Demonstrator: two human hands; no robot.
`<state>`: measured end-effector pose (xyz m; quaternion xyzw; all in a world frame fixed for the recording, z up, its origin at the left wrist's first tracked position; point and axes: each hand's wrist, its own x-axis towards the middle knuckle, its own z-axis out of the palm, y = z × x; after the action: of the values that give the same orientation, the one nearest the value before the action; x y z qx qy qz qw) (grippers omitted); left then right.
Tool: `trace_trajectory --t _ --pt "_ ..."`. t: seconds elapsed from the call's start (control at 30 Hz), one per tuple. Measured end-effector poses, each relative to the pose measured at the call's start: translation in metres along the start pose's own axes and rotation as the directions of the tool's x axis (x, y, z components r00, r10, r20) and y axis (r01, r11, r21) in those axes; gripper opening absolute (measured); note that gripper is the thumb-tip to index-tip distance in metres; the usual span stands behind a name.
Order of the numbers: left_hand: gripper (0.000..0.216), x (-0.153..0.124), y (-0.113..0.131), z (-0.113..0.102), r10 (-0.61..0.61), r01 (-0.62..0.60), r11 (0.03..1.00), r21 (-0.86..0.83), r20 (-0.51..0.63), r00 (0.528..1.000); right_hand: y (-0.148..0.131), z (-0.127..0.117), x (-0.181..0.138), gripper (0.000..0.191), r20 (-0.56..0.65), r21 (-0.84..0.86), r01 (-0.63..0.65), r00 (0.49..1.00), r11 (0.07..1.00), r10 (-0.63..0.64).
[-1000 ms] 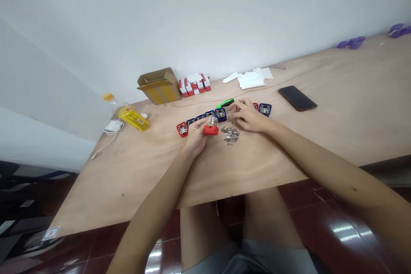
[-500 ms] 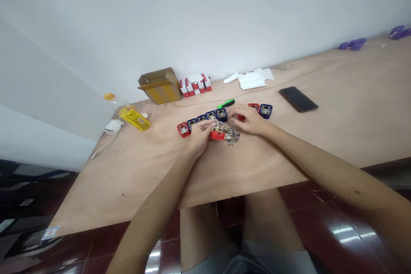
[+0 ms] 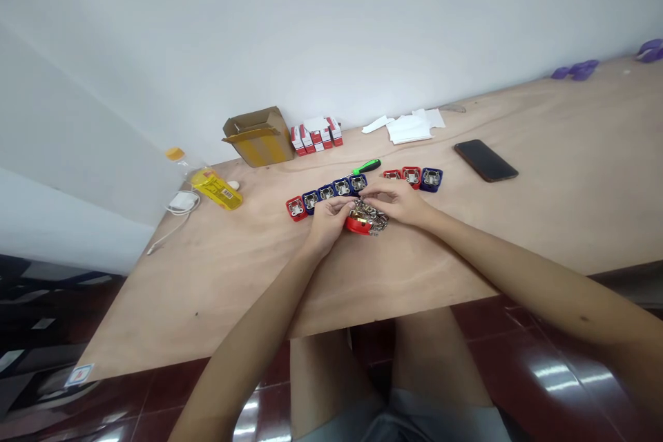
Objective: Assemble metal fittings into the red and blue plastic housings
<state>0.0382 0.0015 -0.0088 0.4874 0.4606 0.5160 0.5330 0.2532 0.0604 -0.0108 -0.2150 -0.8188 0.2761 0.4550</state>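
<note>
My left hand (image 3: 331, 221) grips a small red plastic case (image 3: 359, 225) with brass-coloured and silver metal parts inside, tilted over the table. My right hand (image 3: 396, 202) reaches to the case's upper right side, its thumb and fingertips drawn together; whatever they pinch is too small to make out. Below and behind the case lies a pile of small metal parts (image 3: 380, 221), partly covered by it and by my right hand. Just beyond the hands runs a row of red and blue cases (image 3: 326, 193) with metal fittings inside. A second, shorter row (image 3: 411, 177) sits beyond my right hand.
A green and black screwdriver (image 3: 369, 166) lies behind the longer row. Further back stand a cardboard box (image 3: 262, 141), several red-and-white small boxes (image 3: 315, 138) and white papers (image 3: 409, 128). A phone (image 3: 485, 159) lies right; a yellow-labelled bottle (image 3: 216, 188) and white cable (image 3: 184, 204) lie left.
My right hand has moved left and nearer, from beside the shorter row to the red case. The left hand has tilted the case and shifted it slightly right, over the metal parts.
</note>
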Motion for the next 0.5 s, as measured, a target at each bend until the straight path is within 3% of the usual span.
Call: trace_trajectory --t 0.3,0.5 --pt "0.040 0.0003 -0.0010 0.0000 0.042 -0.043 0.996 0.079 0.017 0.999 -0.0069 0.0020 0.0033 0.011 0.033 -0.033 0.087 0.996 0.996 -0.086" --pt "0.036 0.0006 -0.0021 0.0001 0.070 -0.074 0.992 0.099 0.046 0.997 -0.0038 0.0030 0.0019 0.010 0.054 -0.083 0.082 0.996 0.993 -0.078"
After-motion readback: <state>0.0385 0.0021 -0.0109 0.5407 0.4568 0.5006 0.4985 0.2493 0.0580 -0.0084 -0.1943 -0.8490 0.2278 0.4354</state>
